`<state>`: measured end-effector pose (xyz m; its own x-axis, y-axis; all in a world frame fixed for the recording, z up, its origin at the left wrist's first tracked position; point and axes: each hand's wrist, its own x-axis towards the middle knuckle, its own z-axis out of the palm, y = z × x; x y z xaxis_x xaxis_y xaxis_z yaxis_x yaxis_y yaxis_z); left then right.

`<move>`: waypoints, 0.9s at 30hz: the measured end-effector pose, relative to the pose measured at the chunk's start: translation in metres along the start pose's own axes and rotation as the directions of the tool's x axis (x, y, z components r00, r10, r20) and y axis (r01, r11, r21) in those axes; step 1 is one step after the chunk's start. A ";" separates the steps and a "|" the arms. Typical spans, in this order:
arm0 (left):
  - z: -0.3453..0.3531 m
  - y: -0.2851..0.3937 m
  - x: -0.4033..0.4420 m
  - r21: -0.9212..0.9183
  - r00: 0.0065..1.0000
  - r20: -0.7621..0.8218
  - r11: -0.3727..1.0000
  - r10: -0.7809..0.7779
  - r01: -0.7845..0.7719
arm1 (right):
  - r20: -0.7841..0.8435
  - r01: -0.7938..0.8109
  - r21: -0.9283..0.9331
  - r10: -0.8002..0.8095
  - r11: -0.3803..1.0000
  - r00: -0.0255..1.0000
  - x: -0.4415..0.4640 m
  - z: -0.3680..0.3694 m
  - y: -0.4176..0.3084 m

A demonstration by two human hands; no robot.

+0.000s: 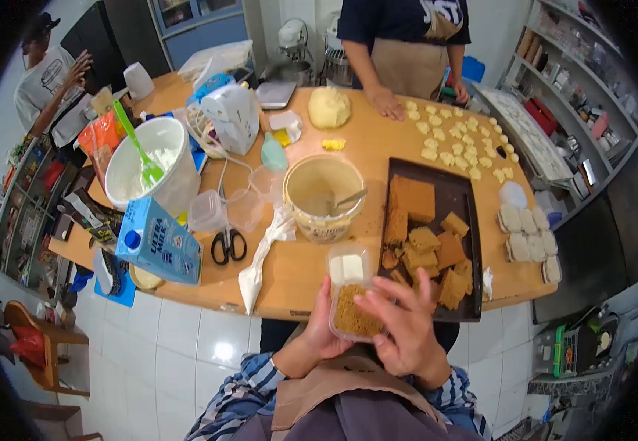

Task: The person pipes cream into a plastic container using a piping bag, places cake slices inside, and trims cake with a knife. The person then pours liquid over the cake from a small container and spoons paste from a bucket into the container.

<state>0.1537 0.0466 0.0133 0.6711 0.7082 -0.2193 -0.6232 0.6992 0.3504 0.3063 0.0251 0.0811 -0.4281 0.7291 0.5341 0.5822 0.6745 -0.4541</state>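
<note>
My left hand point(320, 327) is wrapped round the side of a small clear plastic container filled with brown cake crumbs point(354, 312). Over it hovers my right hand point(407, 323), fingers stretched and spread, the fingertips at the surface of the crumbs. Just beyond, at the table edge, sits another clear container point(348, 266) with something white in it. To the right, a dark baking tray point(456, 312) carries brown sponge cake pieces point(414, 198), some cut in blocks, some broken. A tub point(324, 195) with a spoon in it stands behind the containers.
On the left are a milk carton point(159, 241), scissors point(228, 247), a white piping bag point(264, 268) and a white bucket point(150, 162) with a green spatula. Dough point(329, 108) lies at the back. Across the table, another person's hand point(385, 103) rests near small dough pieces point(459, 140).
</note>
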 end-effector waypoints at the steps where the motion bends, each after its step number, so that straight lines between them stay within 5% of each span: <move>1: 0.004 0.000 0.001 0.038 0.999 -0.044 0.999 0.012 -0.010 | 0.029 0.001 0.013 -0.001 1.000 1.000 0.002 0.002 0.001; 21: -0.003 0.010 0.010 0.077 0.996 -0.056 0.995 -0.065 0.069 | 0.066 -0.024 -0.052 0.028 0.998 0.997 0.015 0.012 0.013; 27: -0.023 0.010 0.014 -0.110 0.982 0.174 0.989 -0.079 0.099 | -0.094 -0.075 -0.012 0.074 0.997 0.993 0.016 0.000 0.014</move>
<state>0.1474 0.0659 -0.0069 0.7778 0.6228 -0.0850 -0.5940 0.7725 0.2245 0.3077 0.0460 0.0834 -0.3169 0.7626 0.5640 0.6211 0.6162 -0.4842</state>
